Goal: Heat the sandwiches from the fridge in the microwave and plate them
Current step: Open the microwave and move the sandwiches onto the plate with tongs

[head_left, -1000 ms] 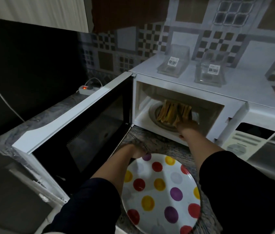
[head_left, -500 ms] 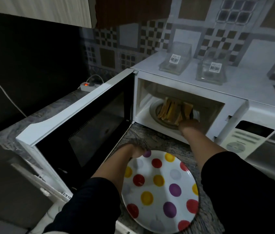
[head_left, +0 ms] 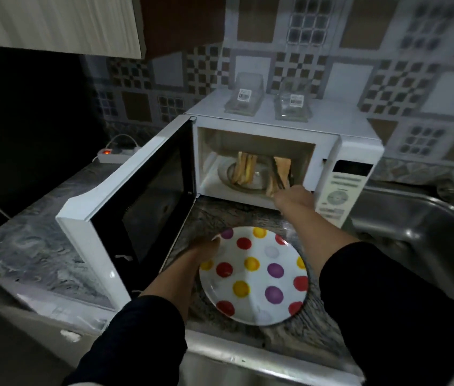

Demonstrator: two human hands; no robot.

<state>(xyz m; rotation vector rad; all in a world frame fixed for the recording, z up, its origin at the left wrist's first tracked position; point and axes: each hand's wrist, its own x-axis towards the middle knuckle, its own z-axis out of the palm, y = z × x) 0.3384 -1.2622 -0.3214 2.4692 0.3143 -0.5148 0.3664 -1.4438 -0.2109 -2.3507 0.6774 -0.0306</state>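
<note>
1 sandwich [head_left: 281,174] is gripped by the right hand [head_left: 292,196] at the mouth of the open microwave [head_left: 356,143]; another sandwich [head_left: 245,170] remains inside (on the turntable). The spotted plate [head_left: 253,277] is held at its rim by the left hand [head_left: 205,247].

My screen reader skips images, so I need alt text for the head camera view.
A person's right hand lifts a sandwich out of an open white microwave while a second sandwich stays on the turntable. The left hand holds a polka-dot plate over the counter below. Two clear plastic containers sit on top.
</note>
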